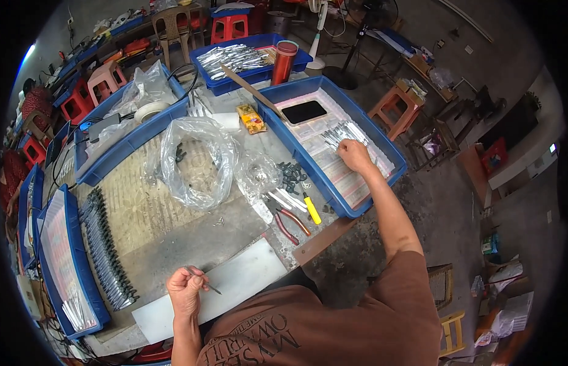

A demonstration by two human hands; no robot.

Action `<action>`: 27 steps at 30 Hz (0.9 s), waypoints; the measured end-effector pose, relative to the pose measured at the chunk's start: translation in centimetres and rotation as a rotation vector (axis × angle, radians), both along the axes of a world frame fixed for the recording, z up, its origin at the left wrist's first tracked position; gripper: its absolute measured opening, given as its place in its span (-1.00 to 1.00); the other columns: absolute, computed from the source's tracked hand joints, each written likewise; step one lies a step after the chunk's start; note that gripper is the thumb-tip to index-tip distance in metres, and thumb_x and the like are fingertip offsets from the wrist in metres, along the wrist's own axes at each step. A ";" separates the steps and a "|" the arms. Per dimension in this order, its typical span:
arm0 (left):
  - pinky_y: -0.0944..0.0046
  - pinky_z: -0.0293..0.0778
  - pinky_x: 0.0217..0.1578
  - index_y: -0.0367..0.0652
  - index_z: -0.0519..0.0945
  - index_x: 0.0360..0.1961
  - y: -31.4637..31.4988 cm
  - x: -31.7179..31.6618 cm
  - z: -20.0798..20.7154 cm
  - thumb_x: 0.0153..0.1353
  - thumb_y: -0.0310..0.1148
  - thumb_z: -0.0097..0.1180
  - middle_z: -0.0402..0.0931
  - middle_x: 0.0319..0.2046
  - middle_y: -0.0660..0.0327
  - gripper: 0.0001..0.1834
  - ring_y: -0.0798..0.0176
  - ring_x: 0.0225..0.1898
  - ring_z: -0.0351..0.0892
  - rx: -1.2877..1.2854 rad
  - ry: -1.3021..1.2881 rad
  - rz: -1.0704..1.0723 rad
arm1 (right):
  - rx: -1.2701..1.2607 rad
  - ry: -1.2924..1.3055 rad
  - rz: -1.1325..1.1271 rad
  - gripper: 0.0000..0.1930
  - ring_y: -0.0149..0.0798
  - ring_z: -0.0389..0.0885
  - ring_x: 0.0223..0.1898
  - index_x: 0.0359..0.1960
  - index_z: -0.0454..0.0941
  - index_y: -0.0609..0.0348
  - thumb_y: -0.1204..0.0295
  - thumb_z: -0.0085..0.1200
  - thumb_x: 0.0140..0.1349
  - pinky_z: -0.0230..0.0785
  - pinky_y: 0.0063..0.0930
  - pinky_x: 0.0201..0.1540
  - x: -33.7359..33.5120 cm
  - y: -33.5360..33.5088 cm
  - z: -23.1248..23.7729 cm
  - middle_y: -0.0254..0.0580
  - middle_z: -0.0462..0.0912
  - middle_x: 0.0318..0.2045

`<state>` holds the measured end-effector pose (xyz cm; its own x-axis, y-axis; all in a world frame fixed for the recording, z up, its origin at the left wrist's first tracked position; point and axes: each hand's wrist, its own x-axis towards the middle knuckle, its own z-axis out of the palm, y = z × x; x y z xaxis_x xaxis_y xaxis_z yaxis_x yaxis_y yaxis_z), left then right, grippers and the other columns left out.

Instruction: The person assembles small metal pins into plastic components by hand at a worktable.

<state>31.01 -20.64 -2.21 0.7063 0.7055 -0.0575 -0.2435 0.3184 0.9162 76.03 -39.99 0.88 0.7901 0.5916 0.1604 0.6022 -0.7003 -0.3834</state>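
Note:
My left hand (pixel 184 293) is closed in a pinch above a white board (pixel 250 268) at the near table edge. Between its fingers is a thin dark metal piece (pixel 215 290) with a narrow tip pointing right. My right hand (pixel 355 155) reaches into the blue tray (pixel 340 204) on the right. Its fingers curl down at a pile of slim silvery metal pieces (pixel 337 135); the fingertips are hidden, so what they grip cannot be made out. A black phone (pixel 304 112) lies in the same tray, beyond the pile.
Pliers (pixel 287 227) and a yellow-handled screwdriver (pixel 312 210) lie between my hands. Small black parts (pixel 291 177) and an open plastic bag (pixel 198 165) sit mid-table. A row of dark-topped metal pieces (pixel 106 250) lines the left. A red tumbler (pixel 285 63) stands at the back.

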 end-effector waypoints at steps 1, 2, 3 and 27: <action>0.46 0.42 -0.66 -0.22 0.48 -0.47 0.0 0.1 -0.1 -0.03 -0.37 0.25 0.45 -0.53 0.25 -0.80 0.36 -0.56 0.49 -0.003 0.011 -0.004 | -0.110 -0.033 -0.008 -0.81 0.01 0.55 -0.32 -0.43 0.56 0.21 0.40 -0.04 -0.01 0.37 -0.24 -0.23 0.8 -0.3 -0.7 0.05 0.57 -0.43; 0.46 0.42 -0.66 -0.22 0.48 -0.47 0.0 0.2 0.0 -0.03 -0.37 0.25 0.45 -0.53 0.25 -0.80 0.36 -0.56 0.49 -0.004 0.013 -0.003 | -0.219 -0.067 -0.016 -0.82 0.03 0.54 -0.34 -0.46 0.56 0.25 0.42 -0.04 -0.04 0.36 -0.22 -0.24 1.4 -0.5 -1.3 0.05 0.57 -0.44; 0.46 0.41 -0.67 -0.22 0.49 -0.47 0.0 0.2 0.0 -0.03 -0.37 0.25 0.45 -0.53 0.25 -0.80 0.36 -0.56 0.49 -0.002 0.017 -0.003 | -0.276 -0.088 0.006 -0.82 0.05 0.53 -0.32 -0.46 0.56 0.24 0.44 -0.05 -0.05 0.35 -0.18 -0.22 1.7 -0.7 -1.9 0.07 0.57 -0.43; 0.40 0.48 -0.61 -0.32 0.53 -0.42 -0.7 0.1 -0.5 0.02 -0.47 0.17 0.49 -0.48 0.14 -0.87 0.32 -0.55 0.50 -0.041 0.035 -0.030 | -0.372 0.138 0.083 -0.77 0.04 0.55 -0.34 -0.48 0.58 0.28 0.36 0.01 -0.10 0.37 -0.22 -0.24 1.8 0.9 -1.6 0.13 0.57 -0.45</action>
<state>31.15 -21.34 -2.71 0.7243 0.6805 -0.1109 -0.2016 0.3628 0.9098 77.78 -39.08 -0.76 0.7364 0.6520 -0.1808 0.6231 -0.7577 -0.1941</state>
